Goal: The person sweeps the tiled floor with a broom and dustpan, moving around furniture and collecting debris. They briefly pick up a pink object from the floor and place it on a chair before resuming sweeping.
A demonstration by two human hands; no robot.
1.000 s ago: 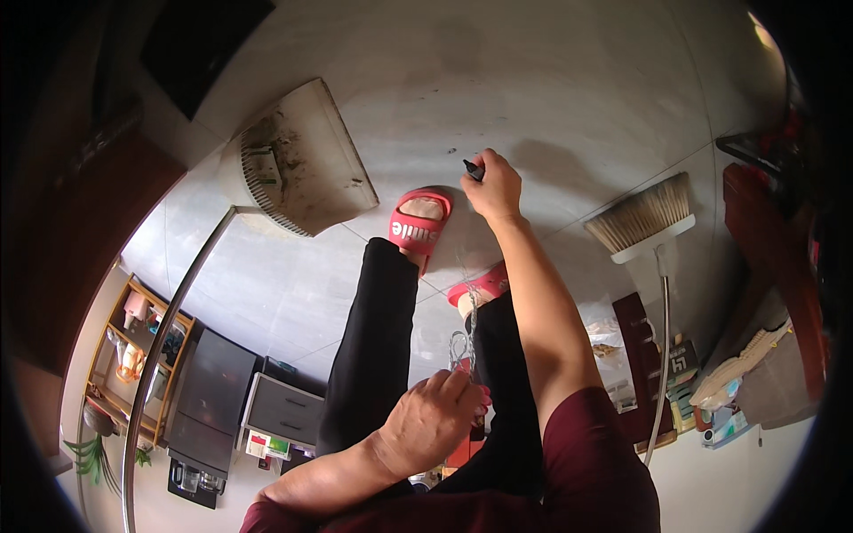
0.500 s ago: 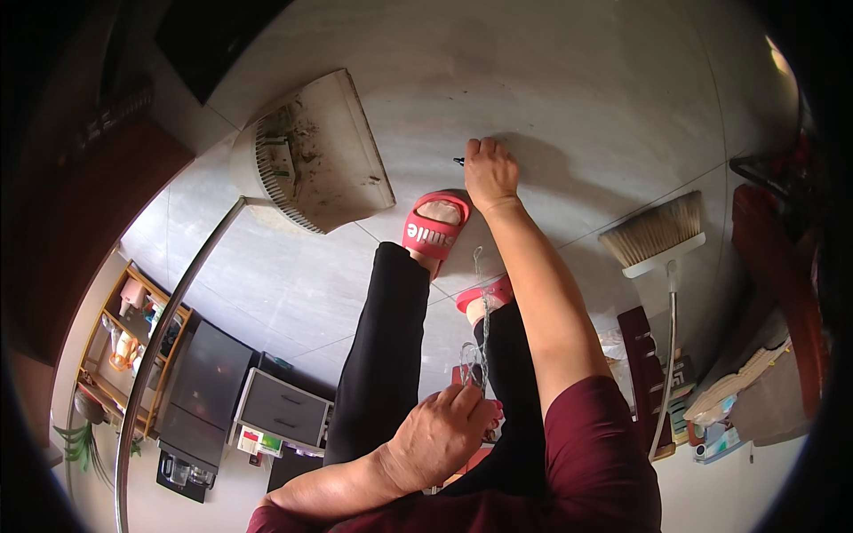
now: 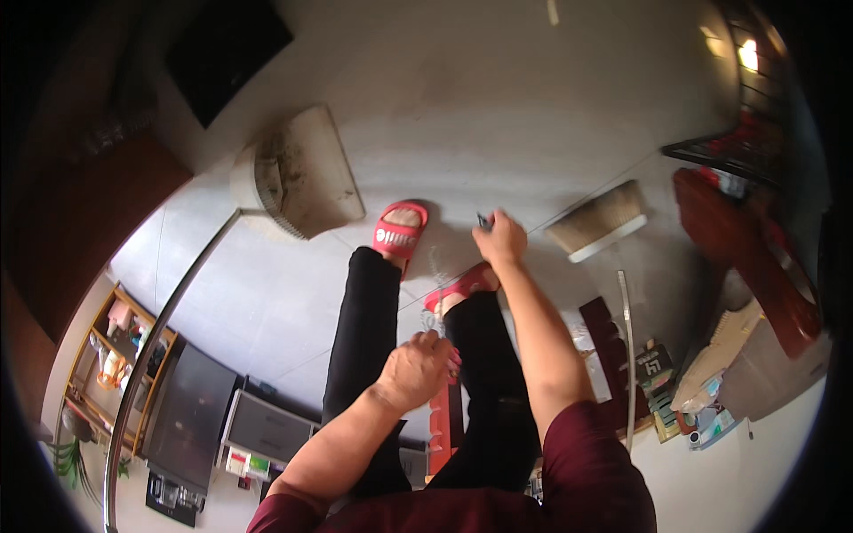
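Observation:
My right hand (image 3: 500,238) reaches down toward the tiled floor (image 3: 498,115), its fingers closed on a small dark object (image 3: 483,220) held just above the floor, beside my feet in red slide sandals (image 3: 402,229). My left hand (image 3: 418,370) rests on my knee over black trousers (image 3: 364,329), its fingers curled with a few thin metal pieces, maybe keys (image 3: 430,338), at the fingertips. A grey dustpan (image 3: 298,173) on a long metal handle lies left of my feet. The broom head (image 3: 597,222) lies on the floor to the right of my right hand.
A dark mat (image 3: 227,53) lies at the far left of the floor. Low shelves with small items (image 3: 107,351) and dark boxy appliances (image 3: 191,417) stand at the lower left. Red wooden furniture (image 3: 755,240) and stacked packages (image 3: 684,391) crowd the right side.
My right hand has drawn back from the far floor toward my feet, holding the small dark object. The view has shifted, so dustpan and broom sit nearer the middle.

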